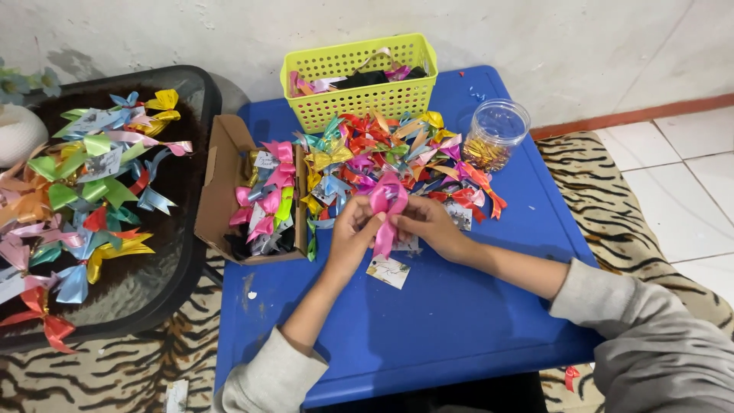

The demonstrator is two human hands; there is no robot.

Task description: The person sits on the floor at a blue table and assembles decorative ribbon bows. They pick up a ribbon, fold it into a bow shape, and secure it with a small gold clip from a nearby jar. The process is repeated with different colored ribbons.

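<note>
Over the blue table [428, 321] my left hand [353, 228] and my right hand [428, 223] meet on one pink ribbon bow [387, 205], each pinching a side of it. The bow's tail hangs down between my fingers. A small white card [388, 271] lies flat just below the bow. Behind my hands spreads a heap of multicoloured ribbon bows [397, 153].
A yellow-green plastic basket [359, 92] stands at the table's back. A clear round jar [495, 134] sits at the right. An open cardboard box [256, 195] of bows rests on the left edge. A dark tray [153, 283] piled with bows lies further left on striped carpet.
</note>
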